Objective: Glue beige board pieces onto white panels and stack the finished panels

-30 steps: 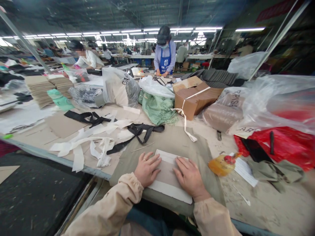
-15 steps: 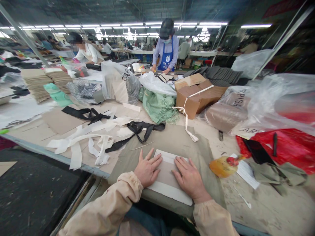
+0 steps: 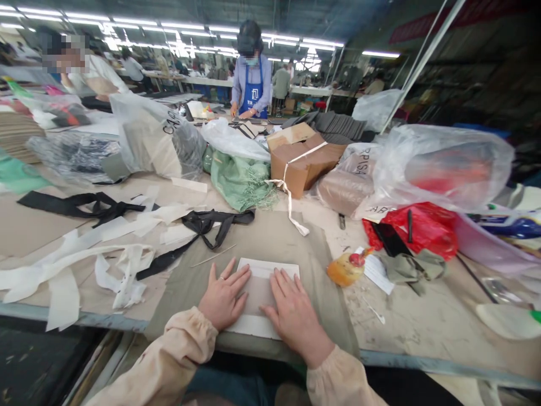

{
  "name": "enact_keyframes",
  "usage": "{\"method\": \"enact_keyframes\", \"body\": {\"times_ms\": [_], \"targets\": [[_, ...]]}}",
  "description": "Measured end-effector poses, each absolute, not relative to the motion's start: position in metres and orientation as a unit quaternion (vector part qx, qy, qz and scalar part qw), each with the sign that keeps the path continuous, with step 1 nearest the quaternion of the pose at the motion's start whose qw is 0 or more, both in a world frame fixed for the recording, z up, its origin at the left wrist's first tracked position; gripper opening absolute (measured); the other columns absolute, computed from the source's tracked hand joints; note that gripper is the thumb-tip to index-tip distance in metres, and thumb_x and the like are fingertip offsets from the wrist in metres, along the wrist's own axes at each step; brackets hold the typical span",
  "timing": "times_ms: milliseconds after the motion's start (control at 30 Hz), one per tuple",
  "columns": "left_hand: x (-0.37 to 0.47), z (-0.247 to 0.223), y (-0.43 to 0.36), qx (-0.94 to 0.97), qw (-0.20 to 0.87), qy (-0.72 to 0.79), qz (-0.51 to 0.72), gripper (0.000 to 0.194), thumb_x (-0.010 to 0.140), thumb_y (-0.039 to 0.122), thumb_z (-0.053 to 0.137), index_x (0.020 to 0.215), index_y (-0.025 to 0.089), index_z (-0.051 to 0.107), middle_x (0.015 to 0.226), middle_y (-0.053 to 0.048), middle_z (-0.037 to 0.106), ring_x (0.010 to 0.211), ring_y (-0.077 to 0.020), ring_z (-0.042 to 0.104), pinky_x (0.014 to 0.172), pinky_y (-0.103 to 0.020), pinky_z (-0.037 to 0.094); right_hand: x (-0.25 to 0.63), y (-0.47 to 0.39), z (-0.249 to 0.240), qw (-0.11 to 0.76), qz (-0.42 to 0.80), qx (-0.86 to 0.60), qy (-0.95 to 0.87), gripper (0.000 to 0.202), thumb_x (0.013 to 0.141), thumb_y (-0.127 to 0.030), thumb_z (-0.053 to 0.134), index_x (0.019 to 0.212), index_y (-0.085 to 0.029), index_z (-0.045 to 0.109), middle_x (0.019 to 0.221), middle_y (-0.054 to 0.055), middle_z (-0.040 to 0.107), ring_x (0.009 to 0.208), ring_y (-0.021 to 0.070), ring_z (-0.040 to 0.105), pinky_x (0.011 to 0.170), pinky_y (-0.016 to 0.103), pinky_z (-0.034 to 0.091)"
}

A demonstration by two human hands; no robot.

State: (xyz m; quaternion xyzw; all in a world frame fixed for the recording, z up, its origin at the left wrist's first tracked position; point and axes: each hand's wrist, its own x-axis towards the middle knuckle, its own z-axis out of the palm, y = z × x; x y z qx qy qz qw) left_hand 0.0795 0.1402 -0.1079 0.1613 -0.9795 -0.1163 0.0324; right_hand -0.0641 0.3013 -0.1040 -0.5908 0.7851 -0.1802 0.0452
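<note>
A flat white panel with a grey-beige middle band (image 3: 258,293) lies near the table's front edge, on a sheet of olive-grey fabric (image 3: 304,242). My left hand (image 3: 225,296) rests flat on the panel's left side, fingers spread, a ring on one finger. Flat over its right side lies my right hand (image 3: 296,313), fingers stretched forward and the thumb apart. Both palms cover parts of the panel. A thin stick (image 3: 213,255) lies on the fabric beyond my left hand. To the right of my right hand is a squat bottle of amber liquid with a red top (image 3: 344,269).
White strips (image 3: 67,270) and black straps (image 3: 220,225) lie at left. Behind are a green sack (image 3: 236,177), a strapped brown cardboard bundle (image 3: 296,163) and plastic bags (image 3: 156,135). A red bag (image 3: 431,231) and dark phone (image 3: 393,239) sit right. A co-worker (image 3: 251,84) stands opposite.
The view has swung to the right, so the table's things sit further left and more of its right side shows. Both hands stay flat on the panel; my right hand reaches slightly further across it.
</note>
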Motion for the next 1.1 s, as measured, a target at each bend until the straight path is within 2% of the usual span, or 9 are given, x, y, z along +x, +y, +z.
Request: {"method": "enact_keyframes", "body": {"times_ms": [167, 467, 700, 800, 867, 933, 1000, 1100], "targets": [[0.079, -0.109, 0.139, 0.164, 0.038, -0.979, -0.117, 0.048, 0.084, 0.029, 0.043, 0.132, 0.024, 0.043, 0.138, -0.008, 0.043, 0.134, -0.0337, 0.021, 0.100, -0.069, 0.004, -0.061, 0.300, -0.120, 0.041, -0.165, -0.549, 0.818, 0.065, 0.086, -0.051, 0.046, 0.133, -0.006, 0.040, 0.140, 0.018, 0.034, 0.131, 0.0282, 0.027, 0.107, 0.046, 0.025], [0.080, -0.109, 0.140, 0.182, 0.035, -0.975, -0.126, 0.049, 0.083, 0.030, 0.045, 0.131, 0.025, 0.044, 0.138, -0.006, 0.043, 0.134, -0.0337, 0.022, 0.101, -0.068, 0.008, -0.068, 0.301, -0.129, 0.041, -0.154, -0.532, 0.831, 0.061, 0.088, -0.047, 0.044, 0.132, -0.005, 0.041, 0.139, 0.017, 0.035, 0.130, 0.0274, 0.030, 0.106, 0.046, 0.026], [0.081, -0.110, 0.137, 0.196, 0.046, -0.968, -0.150, 0.050, 0.080, 0.031, 0.050, 0.129, 0.027, 0.047, 0.135, -0.007, 0.047, 0.133, -0.0331, 0.025, 0.102, -0.067, 0.009, -0.066, 0.300, -0.131, 0.035, -0.178, -0.530, 0.829, 0.057, 0.086, -0.042, 0.048, 0.130, -0.006, 0.044, 0.137, 0.018, 0.038, 0.128, 0.0282, 0.033, 0.105, 0.045, 0.030], [0.082, -0.111, 0.135, 0.192, 0.045, -0.966, -0.169, 0.051, 0.079, 0.031, 0.051, 0.130, 0.027, 0.046, 0.136, -0.005, 0.046, 0.133, -0.0331, 0.024, 0.102, -0.067, 0.009, -0.069, 0.301, -0.134, 0.041, -0.231, -0.513, 0.826, 0.052, 0.088, -0.039, 0.045, 0.129, -0.007, 0.045, 0.135, 0.018, 0.041, 0.126, 0.0279, 0.036, 0.103, 0.045, 0.033], [0.084, -0.112, 0.134, 0.185, 0.063, -0.962, -0.192, 0.052, 0.078, 0.028, 0.052, 0.129, 0.025, 0.046, 0.138, -0.005, 0.044, 0.134, -0.0313, 0.023, 0.105, -0.063, 0.014, -0.076, 0.302, -0.137, 0.031, -0.299, -0.458, 0.837, 0.053, 0.088, -0.040, 0.043, 0.130, -0.008, 0.043, 0.137, 0.018, 0.039, 0.126, 0.0274, 0.036, 0.101, 0.044, 0.036], [0.086, -0.113, 0.133, 0.182, 0.102, -0.949, -0.235, 0.052, 0.077, 0.023, 0.052, 0.129, 0.022, 0.047, 0.140, -0.007, 0.040, 0.133, -0.0274, 0.027, 0.108, -0.053, 0.022, -0.084, 0.302, -0.141, 0.030, -0.368, -0.377, 0.850, 0.058, 0.086, -0.043, 0.045, 0.132, -0.008, 0.040, 0.137, 0.019, 0.037, 0.122, 0.0284, 0.040, 0.096, 0.043, 0.041], [0.086, -0.116, 0.132, 0.203, 0.150, -0.920, -0.300, 0.052, 0.076, 0.020, 0.052, 0.128, 0.019, 0.048, 0.141, -0.009, 0.038, 0.130, -0.0243, 0.033, 0.107, -0.043, 0.031, -0.092, 0.301, -0.145, 0.067, -0.414, -0.310, 0.853, 0.065, 0.082, -0.044, 0.050, 0.134, -0.007, 0.036, 0.132, 0.021, 0.040, 0.110, 0.0283, 0.051, 0.088, 0.043, 0.047], [0.083, -0.123, 0.130, 0.303, 0.225, -0.803, -0.461, 0.054, 0.075, 0.026, 0.056, 0.127, 0.018, 0.047, 0.143, -0.012, 0.034, 0.118, -0.0246, 0.049, 0.095, -0.039, 0.045, -0.101, 0.298, -0.149, 0.134, -0.460, -0.251, 0.841, 0.071, 0.077, -0.041, 0.054, 0.136, -0.007, 0.032, 0.122, 0.019, 0.049, 0.089, 0.0238, 0.060, 0.077, 0.039, 0.052]]}}
